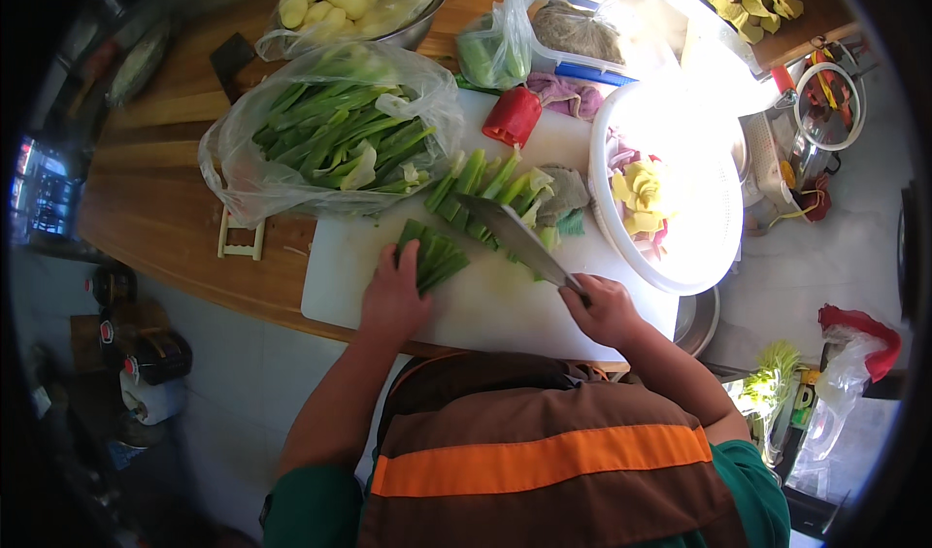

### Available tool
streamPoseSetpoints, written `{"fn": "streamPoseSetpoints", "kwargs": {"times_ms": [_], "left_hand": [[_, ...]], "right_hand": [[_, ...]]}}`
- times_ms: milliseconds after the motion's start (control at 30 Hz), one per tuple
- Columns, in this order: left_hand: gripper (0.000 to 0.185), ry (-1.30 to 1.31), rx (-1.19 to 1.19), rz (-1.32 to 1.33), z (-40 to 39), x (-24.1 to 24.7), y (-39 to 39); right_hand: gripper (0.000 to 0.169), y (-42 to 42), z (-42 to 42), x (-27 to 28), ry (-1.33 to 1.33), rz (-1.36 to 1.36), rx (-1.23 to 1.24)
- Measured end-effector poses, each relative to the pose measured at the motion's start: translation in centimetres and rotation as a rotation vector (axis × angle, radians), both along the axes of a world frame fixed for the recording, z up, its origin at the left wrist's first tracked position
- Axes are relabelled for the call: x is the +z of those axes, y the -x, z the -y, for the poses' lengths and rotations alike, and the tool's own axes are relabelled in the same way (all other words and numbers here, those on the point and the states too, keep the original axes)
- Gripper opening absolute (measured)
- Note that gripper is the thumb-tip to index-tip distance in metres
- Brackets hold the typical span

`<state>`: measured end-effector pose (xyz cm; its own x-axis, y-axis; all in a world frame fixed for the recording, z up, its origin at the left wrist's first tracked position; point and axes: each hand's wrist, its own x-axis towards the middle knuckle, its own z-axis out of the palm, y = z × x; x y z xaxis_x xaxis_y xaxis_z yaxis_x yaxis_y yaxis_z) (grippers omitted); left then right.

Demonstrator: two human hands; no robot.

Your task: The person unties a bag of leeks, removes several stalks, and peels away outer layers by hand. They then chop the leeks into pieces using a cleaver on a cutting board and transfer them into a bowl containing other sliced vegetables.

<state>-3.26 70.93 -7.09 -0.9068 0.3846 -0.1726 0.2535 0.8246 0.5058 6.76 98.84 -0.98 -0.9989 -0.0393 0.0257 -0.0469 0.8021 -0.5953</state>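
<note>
My left hand (397, 293) rests on a bunch of cut green leaf stalks (440, 260), its thumb and fingers around the near end. My right hand (601, 308) grips the handle of a kitchen knife (513, 235), whose broad blade slants up and left across the white cutting board (349, 271). Under and beyond the blade lies a second heap of cut green stalks (466, 184), partly covered by it. A red bell pepper piece (512, 117) sits farther back on the board. Left of it, a clear plastic bag (240, 155) lies open, full of long green stalks (342, 129).
To the right stands a white plastic basket (608, 220) with yellow and pink slices, partly lost in glare. A grey cloth (562, 191) lies beside it. Bagged peeled potatoes (346, 0) in a metal bowl (422, 20) are at the back. A cream peeler-like tool (240, 241) lies left.
</note>
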Motion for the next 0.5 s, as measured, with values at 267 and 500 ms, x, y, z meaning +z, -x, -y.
{"fn": "streamPoseSetpoints", "kwargs": {"times_ms": [267,500], "left_hand": [[0.071,-0.580,0.107,0.032,-0.3,1.4,2.8],[0.077,-0.126,-0.199,-0.285,-8.3,-0.2,8.5]], "right_hand": [[0.019,-10.9,-8.8,2.5,0.645,0.953,-0.473],[0.014,-10.7,-12.1,-0.7,1.036,1.269,-0.551]]}}
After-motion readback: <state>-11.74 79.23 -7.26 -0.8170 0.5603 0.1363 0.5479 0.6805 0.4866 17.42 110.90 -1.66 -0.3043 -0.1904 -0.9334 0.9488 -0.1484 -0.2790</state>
